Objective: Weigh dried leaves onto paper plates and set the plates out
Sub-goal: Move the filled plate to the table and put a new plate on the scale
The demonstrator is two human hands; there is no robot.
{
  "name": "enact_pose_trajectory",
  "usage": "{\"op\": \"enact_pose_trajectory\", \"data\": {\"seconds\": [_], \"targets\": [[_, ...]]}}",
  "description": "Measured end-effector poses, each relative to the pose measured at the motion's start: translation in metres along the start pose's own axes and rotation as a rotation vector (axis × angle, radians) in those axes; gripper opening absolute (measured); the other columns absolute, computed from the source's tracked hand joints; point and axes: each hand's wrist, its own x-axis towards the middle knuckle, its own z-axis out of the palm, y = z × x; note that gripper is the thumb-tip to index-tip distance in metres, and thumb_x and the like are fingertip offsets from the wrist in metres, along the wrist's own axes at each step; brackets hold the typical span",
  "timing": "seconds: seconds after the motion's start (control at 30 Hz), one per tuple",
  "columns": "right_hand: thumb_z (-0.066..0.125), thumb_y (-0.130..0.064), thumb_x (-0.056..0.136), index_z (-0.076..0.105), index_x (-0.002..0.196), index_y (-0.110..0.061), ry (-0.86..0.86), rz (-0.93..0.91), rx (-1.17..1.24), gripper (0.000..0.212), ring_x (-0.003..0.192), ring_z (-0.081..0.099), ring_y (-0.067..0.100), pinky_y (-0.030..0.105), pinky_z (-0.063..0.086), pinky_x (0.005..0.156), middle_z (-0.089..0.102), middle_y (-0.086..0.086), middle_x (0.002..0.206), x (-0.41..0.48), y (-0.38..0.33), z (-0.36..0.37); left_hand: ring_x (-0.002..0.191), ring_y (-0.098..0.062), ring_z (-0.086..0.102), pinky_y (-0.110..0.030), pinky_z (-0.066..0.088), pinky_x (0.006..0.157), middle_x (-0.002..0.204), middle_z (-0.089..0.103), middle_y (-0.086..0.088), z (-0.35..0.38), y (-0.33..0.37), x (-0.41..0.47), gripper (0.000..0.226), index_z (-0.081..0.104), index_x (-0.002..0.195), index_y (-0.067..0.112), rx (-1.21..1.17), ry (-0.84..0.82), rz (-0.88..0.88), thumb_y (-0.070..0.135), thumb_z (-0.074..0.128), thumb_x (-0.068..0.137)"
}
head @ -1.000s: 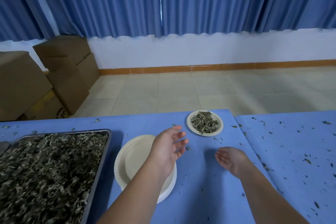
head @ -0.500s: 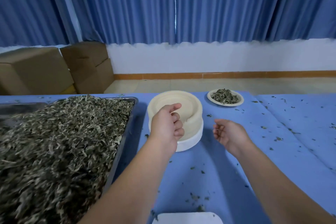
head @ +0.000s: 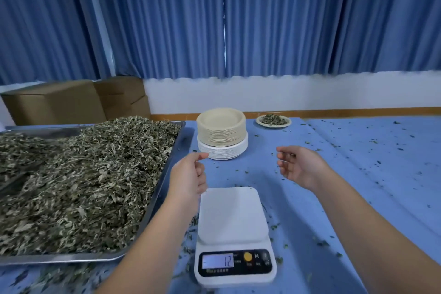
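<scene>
A blue-covered desk (head: 358, 174) carries a steel tray (head: 59, 259) of dried grey-green leaves (head: 83, 174) at the left, a white digital scale (head: 232, 217) in front and a stack of round paper plates (head: 222, 133) behind it. The loosely curled left hand (head: 188, 176) and the relaxed right hand (head: 300, 164) hover empty above the desk. A small leaf-filled paper plate (head: 273, 126) stands to the right of the stack.

Left grip (head: 188, 174) and right grip (head: 298, 164) hover empty, fingers loosely curled, above the blue worktop (head: 358, 174), between the scale (head: 232, 222) and the plate stack (head: 222, 136). A tray (head: 59, 259) heaped with dried leaves (head: 83, 174) sits at left.
</scene>
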Motion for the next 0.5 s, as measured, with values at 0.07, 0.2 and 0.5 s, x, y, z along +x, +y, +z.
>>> {"op": "enact_pose_trajectory", "data": {"seconds": [0.07,0.2,0.5], "targets": [[0.053,-0.01,0.093,0.061,0.096,-0.005,-0.043,0.003,-0.003,0.01,0.056,0.052,0.018,0.026,0.042,0.052,0.056,0.005,0.071,-0.018,0.005,-0.002,0.041,-0.01,0.016,-0.023,0.013,0.039,0.053,0.029,0.004,-0.007,-0.006,-0.008,0.019,0.061,0.094,0.01,0.096,0.034,0.04,0.012,0.043,0.098],[0.051,-0.014,0.094,0.061,0.094,-0.007,-0.132,-0.002,0.007,0.013,0.054,0.053,0.016,0.025,0.041,0.052,0.058,0.004,0.067,-0.038,0.022,0.007,0.038,-0.01,0.018,-0.021,0.017,0.036,0.049,0.032,0.005,-0.021,-0.019,-0.008,0.021,0.065,0.097,0.009,0.2,0.124,0.086,0.012,0.045,0.096],[0.053,-0.01,0.094,0.065,0.09,-0.004,-0.113,-0.161,-0.195,0.014,0.052,0.056,0.02,0.027,0.04,0.051,0.061,0.008,0.067,-0.018,0.037,0.038,0.049,-0.01,0.039,-0.027,0.03,0.047,0.051,0.046,0.012,-0.046,-0.049,0.029,0.031,0.071,0.078,0.024,0.512,0.147,0.251,0.013,0.046,0.095]]}}
